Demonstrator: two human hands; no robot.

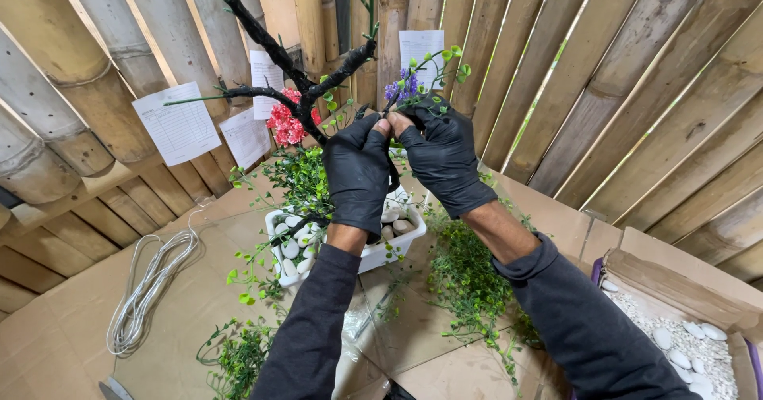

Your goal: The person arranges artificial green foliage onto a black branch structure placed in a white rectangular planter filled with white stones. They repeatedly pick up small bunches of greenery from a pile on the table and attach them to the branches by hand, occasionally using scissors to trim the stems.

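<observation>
Both my hands wear black gloves and are raised together at the middle of the view. My left hand (358, 170) and my right hand (439, 155) pinch the same thin green sprig (407, 88) with small purple flowers, holding it against a black-wrapped artificial tree branch (338, 73). The black tree (270, 46) rises out of a white rectangular pot (395, 251) filled with white pebbles. A cluster of red flowers (284, 122) sits on the tree to the left of my hands.
Loose green foliage sprigs (465, 277) lie on flattened cardboard (191, 305) around the pot. A coil of white wire (151, 285) lies at the left. A cardboard box of white pebbles (683, 344) stands at the right. Bamboo wall with pinned papers (176, 123) behind.
</observation>
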